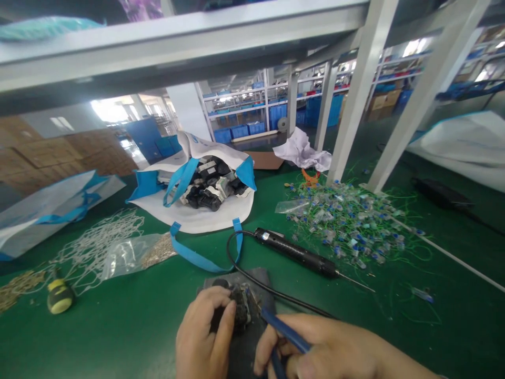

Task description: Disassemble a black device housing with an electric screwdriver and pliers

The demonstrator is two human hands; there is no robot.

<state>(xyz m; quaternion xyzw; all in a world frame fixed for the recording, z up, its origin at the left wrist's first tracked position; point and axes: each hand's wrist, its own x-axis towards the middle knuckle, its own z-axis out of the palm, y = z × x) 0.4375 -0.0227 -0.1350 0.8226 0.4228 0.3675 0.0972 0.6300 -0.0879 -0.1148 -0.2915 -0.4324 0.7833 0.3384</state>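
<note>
My left hand (205,334) is closed around a small black device (241,306), which lies on a dark grey pad (260,276) at the front of the bench. Its inner parts look exposed, though my fingers hide much of it. In my right hand (327,345) is a pair of blue-handled pliers (290,330), its tip beside the device; the jaws are too blurred to make out. Behind the pad lies a black electric screwdriver (300,253), its cable curving between it and my hands.
An open white bag (158,205) holds several black-and-white devices (209,184). Right of it is a heap of clear-and-blue connectors with green wires (351,221). A yellow-black screwdriver (60,296), white cords (106,231) and a screw bag (158,250) lie left. Metal posts (355,105) support the overhead shelf.
</note>
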